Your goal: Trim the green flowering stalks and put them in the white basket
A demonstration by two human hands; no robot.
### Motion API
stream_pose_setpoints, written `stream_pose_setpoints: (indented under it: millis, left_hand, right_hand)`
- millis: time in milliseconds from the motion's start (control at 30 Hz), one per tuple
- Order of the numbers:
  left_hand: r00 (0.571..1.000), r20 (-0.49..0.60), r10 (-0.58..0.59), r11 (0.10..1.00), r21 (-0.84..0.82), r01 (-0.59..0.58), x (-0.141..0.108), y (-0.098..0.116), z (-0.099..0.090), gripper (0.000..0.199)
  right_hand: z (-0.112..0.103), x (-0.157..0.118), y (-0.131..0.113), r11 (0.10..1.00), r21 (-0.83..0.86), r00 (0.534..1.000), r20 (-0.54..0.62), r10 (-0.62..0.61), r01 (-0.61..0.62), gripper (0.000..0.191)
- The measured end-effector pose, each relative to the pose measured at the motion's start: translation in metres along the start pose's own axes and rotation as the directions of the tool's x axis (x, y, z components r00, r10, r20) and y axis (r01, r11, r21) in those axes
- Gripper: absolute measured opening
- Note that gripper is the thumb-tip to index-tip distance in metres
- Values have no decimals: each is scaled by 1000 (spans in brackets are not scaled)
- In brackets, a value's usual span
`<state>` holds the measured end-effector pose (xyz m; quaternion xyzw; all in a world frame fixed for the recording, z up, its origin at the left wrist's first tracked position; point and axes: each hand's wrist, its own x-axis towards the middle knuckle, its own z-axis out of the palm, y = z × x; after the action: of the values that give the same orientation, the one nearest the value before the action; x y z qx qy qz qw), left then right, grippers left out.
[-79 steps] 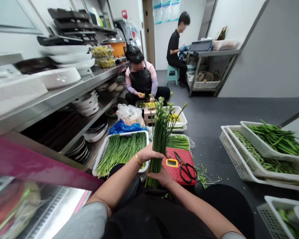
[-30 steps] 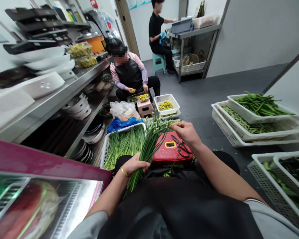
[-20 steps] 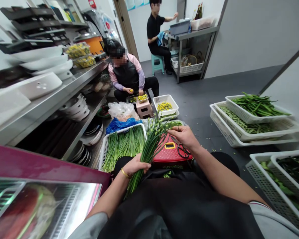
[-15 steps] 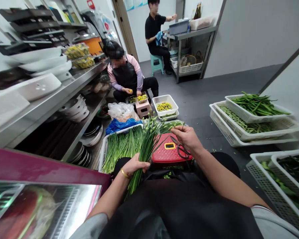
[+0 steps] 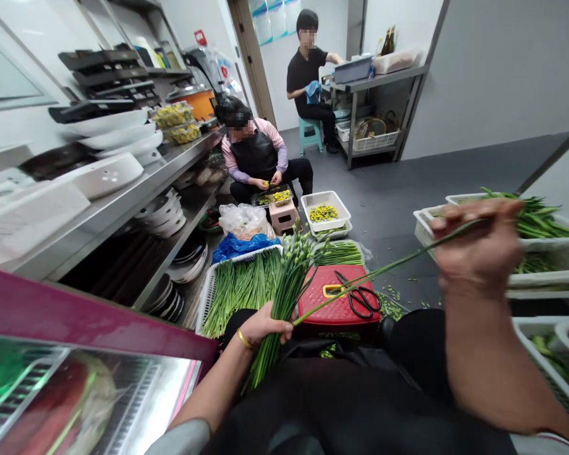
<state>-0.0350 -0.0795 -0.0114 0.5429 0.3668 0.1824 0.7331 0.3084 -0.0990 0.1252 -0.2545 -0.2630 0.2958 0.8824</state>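
My left hand (image 5: 264,325) is closed around a bunch of flowering chives (image 5: 289,284), budded tips pointing up and away from me. Out to the right, my right hand (image 5: 478,243) is raised and closed on the end of one long chive stem (image 5: 384,273). That stem stretches slantwise back to the bunch at my left thumb. Below it a red box (image 5: 320,291) with a yellow-framed slot stands between my knees, and black-handled scissors (image 5: 360,300) lie on its lid. A white basket (image 5: 206,287) of more chives is left of the bunch.
Cut green bits (image 5: 393,306) litter the floor right of the box. White crates (image 5: 531,284) of green vegetables stand at the right. A metal shelf (image 5: 171,161) with dishes runs along the left. Ahead, a person (image 5: 256,151) handles yellow flowers; another (image 5: 308,82) sits by a metal table (image 5: 384,79).
My right hand has swung up and right from beside the bunch's tips, drawing one stem out sideways. My left hand keeps its hold. The view has shifted slightly.
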Motion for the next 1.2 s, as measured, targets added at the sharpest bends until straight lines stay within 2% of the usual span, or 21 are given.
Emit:
stream_pose_setpoints:
  millis: [100, 167, 233, 300, 333, 367, 400, 467, 567, 633, 767, 867, 967, 1033, 1200]
  left_hand:
    - [998, -41, 52, 999, 4, -52, 0, 0, -3, 49]
    - [991, -83, 102, 994, 38, -100, 2, 2, -4, 49]
    - [984, -117, 134, 989, 83, -125, 3, 5, -2, 48]
    - [980, -138, 144, 984, 124, -127, 4, 8, 1, 47]
    - [979, -142, 143, 982, 142, -123, 5, 10, 3, 47]
    - [980, -144, 139, 981, 156, -116, 4, 11, 5, 47]
    - [981, -142, 133, 980, 165, -109, 4, 12, 7, 48]
    - [984, -128, 121, 980, 176, -98, 2, 11, 11, 48]
    - [988, -104, 117, 978, 187, -96, -1, 8, 14, 48]
    - [987, -97, 126, 973, 205, -104, -2, 6, 16, 48]
    - [984, -94, 152, 960, 252, -124, -1, 8, 18, 49]
    - [983, -98, 156, 959, 255, -127, 1, 12, 20, 49]
    - [984, -97, 152, 960, 251, -124, 2, 13, 21, 50]
    - [983, -117, 141, 962, 250, -108, 3, 11, 22, 50]
    - [974, -194, 114, 961, 271, -58, 6, 5, 24, 49]
  right_hand:
    - [-16, 12, -32, 999, 12, 999, 32, 36, -37, 30]
    - [-21, 4, -31, 992, -6, 990, 68, 125, -125, 25]
    - [-17, -14, -9, 955, -95, 951, 105, 290, -281, 34]
    - [-5, -38, 25, 861, -295, 858, 188, 478, -415, 39]
    - [3, -49, 43, 803, -418, 800, 240, 550, -426, 38]
    - [10, -59, 61, 764, -509, 763, 280, 583, -397, 38]
    - [16, -67, 76, 740, -569, 745, 303, 594, -359, 37]
    - [24, -76, 98, 724, -619, 745, 318, 586, -305, 38]
    - [29, -79, 111, 720, -616, 748, 303, 591, -320, 40]
    - [30, -78, 111, 720, -564, 736, 268, 622, -404, 39]
    - [34, -77, 106, 678, -366, 647, 222, 729, -638, 43]
    - [35, -79, 103, 687, -298, 637, 259, 726, -663, 44]
    - [34, -82, 103, 663, -360, 616, 253, 746, -656, 42]
    - [32, -83, 104, 650, -365, 615, 224, 756, -666, 44]
    - [32, -80, 103, 673, -332, 648, 199, 735, -661, 48]
